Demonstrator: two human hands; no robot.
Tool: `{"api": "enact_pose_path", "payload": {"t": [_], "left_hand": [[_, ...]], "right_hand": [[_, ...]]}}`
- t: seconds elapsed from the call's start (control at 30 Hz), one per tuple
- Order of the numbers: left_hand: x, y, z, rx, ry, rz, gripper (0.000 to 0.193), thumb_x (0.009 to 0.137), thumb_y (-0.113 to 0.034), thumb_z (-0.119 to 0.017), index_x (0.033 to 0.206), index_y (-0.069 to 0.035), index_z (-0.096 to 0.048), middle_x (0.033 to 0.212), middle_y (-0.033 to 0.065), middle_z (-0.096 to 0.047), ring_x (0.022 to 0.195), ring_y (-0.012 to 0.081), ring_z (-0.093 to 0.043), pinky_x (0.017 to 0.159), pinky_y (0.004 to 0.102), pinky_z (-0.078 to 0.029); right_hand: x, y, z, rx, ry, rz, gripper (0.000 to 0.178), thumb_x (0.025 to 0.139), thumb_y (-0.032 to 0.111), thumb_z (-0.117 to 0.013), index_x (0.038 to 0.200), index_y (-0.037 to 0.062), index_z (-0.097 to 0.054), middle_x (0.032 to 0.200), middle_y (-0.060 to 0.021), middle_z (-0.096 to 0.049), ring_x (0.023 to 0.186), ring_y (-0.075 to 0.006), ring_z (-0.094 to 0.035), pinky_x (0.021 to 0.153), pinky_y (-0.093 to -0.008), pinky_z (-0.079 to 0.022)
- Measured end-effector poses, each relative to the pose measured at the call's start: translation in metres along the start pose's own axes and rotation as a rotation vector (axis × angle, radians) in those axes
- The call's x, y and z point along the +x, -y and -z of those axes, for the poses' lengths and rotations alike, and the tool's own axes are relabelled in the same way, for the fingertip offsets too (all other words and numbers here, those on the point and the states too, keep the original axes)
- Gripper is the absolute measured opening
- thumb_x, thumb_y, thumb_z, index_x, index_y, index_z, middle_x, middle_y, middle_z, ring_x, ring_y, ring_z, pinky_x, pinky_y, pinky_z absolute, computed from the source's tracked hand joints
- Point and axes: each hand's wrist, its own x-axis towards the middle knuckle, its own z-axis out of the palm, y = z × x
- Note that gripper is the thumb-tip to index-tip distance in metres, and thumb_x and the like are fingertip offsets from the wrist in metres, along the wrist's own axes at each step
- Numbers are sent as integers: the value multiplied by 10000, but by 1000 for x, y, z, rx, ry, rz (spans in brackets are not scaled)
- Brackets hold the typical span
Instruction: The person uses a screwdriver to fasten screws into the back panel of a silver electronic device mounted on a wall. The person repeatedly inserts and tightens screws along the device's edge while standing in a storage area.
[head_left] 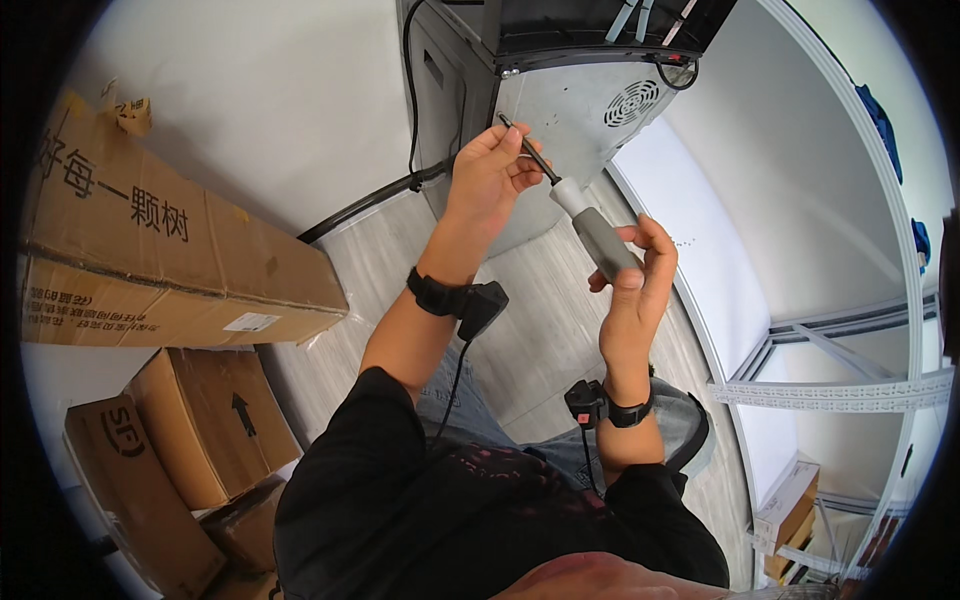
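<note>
A screwdriver point(605, 243) with a thick grey handle, a white collar and a dark shaft slants across the space ahead of me. Around the shaft near its tip, the fingers of my left hand point(487, 178) are closed in a pinch. My right hand point(637, 300) grips the rear of the handle between thumb and fingers. The tip lies close to the edge of a grey metal panel point(570, 105) on a dark machine. Whether it touches a screw there is too small to tell.
The machine's grey side point(435, 90) has a black cable point(408, 95) hanging beside it. Large cardboard boxes point(180, 235) stand along the left, with smaller cartons point(215, 425) below. A white metal shelf frame point(835, 395) runs along the right. Pale wood-look floor point(540, 330) lies beneath my arms.
</note>
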Motion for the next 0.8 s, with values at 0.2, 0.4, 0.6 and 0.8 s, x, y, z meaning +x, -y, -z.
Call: {"api": "enact_pose_path", "payload": {"t": [0.2, 0.4, 0.6, 0.8], "left_hand": [[-5, -4, -7, 25, -16, -4, 213, 969, -230, -482, 1046, -38, -534, 894, 72, -618, 754, 179, -629, 666, 258, -507], [-3, -4, -6, 147, 51, 36, 223, 966, -254, -495, 1043, -49, -537, 829, 44, -626, 724, 158, -632, 647, 257, -493], [-4, -5, -9, 100, 35, 14, 221, 965, -256, -499, 1044, -54, -537, 808, 24, -627, 721, 151, -631, 640, 241, -474], [-8, -6, -13, 106, 6, 19, 225, 975, -214, -469, 1100, -38, -531, 832, 35, -627, 746, 156, -634, 646, 242, -474]], "right_hand": [[0, -15, 0, -373, -22, 153, 440, 849, 98, -646, 1236, 6, -458, 909, -113, -587, 743, -172, -570, 668, -282, -460], [0, -15, 2, -471, -7, 384, 530, 747, 33, -730, 1213, 19, -478, 963, -117, -567, 844, -164, -552, 692, -286, -445], [-7, -16, -2, -101, 25, 107, 652, 780, 265, -749, 1274, 23, -399, 967, -93, -556, 824, -140, -523, 697, -275, -423], [-12, -12, 5, 85, 104, -120, 642, 860, 442, -626, 1256, 5, -374, 810, -55, -573, 708, -111, -528, 674, -240, -413]]}}
